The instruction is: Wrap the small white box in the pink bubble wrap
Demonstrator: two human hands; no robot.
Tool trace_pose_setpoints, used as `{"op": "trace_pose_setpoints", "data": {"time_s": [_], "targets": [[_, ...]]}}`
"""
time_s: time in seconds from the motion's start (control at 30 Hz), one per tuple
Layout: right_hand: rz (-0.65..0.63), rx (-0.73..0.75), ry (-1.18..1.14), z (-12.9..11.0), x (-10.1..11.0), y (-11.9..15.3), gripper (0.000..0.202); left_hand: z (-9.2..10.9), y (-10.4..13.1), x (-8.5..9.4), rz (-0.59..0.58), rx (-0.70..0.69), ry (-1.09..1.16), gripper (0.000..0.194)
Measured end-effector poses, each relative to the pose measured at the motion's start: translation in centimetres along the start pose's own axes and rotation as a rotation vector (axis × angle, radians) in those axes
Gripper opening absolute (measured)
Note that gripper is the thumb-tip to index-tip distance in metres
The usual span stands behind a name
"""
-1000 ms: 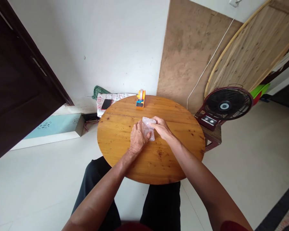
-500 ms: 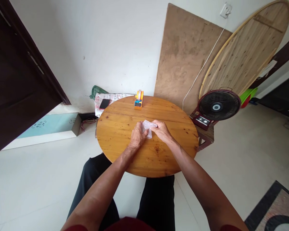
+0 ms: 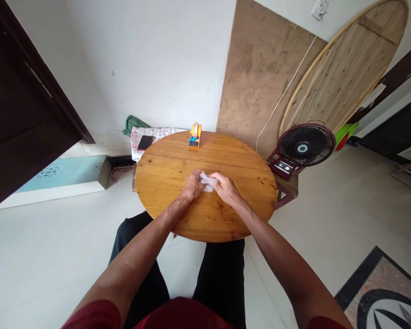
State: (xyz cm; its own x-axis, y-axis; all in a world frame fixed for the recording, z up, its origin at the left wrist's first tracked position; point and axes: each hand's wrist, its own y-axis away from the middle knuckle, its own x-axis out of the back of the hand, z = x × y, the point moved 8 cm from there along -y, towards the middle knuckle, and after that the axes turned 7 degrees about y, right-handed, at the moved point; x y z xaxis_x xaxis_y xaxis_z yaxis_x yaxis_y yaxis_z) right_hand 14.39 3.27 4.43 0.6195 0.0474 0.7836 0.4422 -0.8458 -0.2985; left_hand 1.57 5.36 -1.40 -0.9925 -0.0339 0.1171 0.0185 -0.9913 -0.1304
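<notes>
My hands cover most of the clear plastic piece (image 3: 208, 182), so I can't make out its shape. The orange gadget (image 3: 194, 135) at the surface's far edge is too small to identify.

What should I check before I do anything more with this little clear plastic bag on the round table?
1. Both hands on the bag: ok. Left hand and right hand pinch the clear plastic bag between them.
2. Bag resting on the round table: ok.
3. Bag contents: cannot tell, too small.
4. Orange tape dispenser within reach: ok, at the far edge.
5. Bag open or shut: cannot tell.
</notes>
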Motion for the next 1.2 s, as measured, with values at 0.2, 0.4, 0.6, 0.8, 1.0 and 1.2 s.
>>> {"op": "trace_pose_setpoints", "data": {"time_s": [0.2,0.4,0.6,0.8,1.0,1.2], "targets": [[-0.021,0.055,0.099,-0.6,-0.4,0.6,0.027,0.7,0.0,0.2,-0.144,-0.042,0.062,0.02],[-0.009,0.248,0.147,-1.7,-0.5,1.5,0.029,0.8,0.3,0.3,-0.208,-0.074,0.129,0.023],[0.024,0.32,0.312,-1.5,-1.6,2.9,0.048,2.0,1.8,2.7,-0.327,-0.188,-0.074,0.045],[-0.016,0.358,0.344,-1.0,-2.4,3.9,0.057,3.2,3.4,2.7,-0.39,-0.485,-0.49,0.054],[-0.006,0.376,0.317,-0.9,-2.3,3.9,0.057,3.1,2.5,1.4,-0.435,-0.56,-0.509,0.06],[0.033,0.37,0.244,-0.3,-2.2,3.8,0.06,2.2,1.6,-0.5,-0.464,-0.605,-0.335,0.066]]}}
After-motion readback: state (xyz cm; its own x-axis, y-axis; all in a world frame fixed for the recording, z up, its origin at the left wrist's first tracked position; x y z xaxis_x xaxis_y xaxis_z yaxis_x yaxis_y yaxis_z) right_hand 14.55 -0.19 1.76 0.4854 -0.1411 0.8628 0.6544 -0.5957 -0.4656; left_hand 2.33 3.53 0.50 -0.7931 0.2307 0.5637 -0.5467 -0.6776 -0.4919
